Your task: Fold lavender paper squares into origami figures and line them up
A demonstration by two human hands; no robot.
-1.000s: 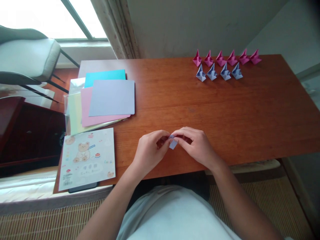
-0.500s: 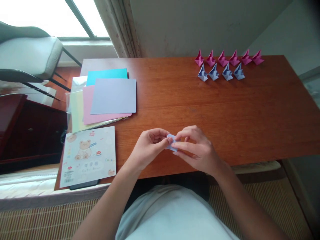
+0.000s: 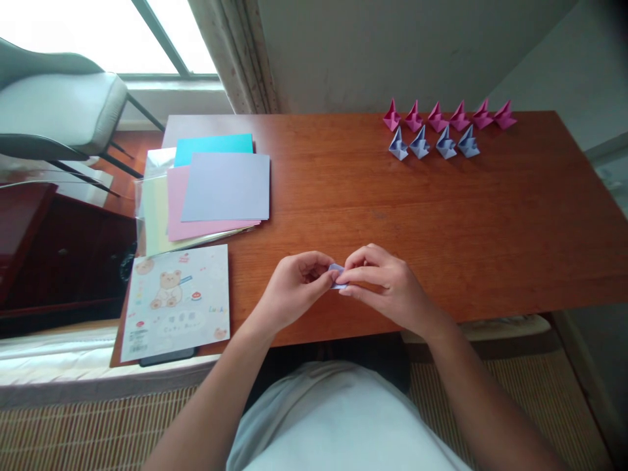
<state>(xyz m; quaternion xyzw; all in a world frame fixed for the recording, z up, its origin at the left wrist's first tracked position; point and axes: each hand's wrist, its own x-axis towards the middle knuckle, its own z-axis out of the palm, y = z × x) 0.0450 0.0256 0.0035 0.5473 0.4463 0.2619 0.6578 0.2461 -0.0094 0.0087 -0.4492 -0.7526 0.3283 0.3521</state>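
A small folded piece of lavender paper [image 3: 336, 267] is pinched between both hands above the near edge of the wooden table. My left hand [image 3: 300, 288] grips its left side, thumb on top and fingers curled beneath. From the right, my right hand [image 3: 380, 281] presses it with thumb and fingertips. Much of the paper is hidden by the fingers, so its exact fold does not show.
At the table's [image 3: 324, 190] far right stand a row of pink origami figures [image 3: 437, 118] and a row of lavender origami figures [image 3: 446, 144]. On the left lie coloured paper sheets [image 3: 228, 188] and a bear-printed pad [image 3: 176, 304] over a dark flat object [image 3: 169, 357].
Less of the lavender paper shows now; it looks flatter between the fingers. My right hand has closed in slightly on it. The view has shifted a little.
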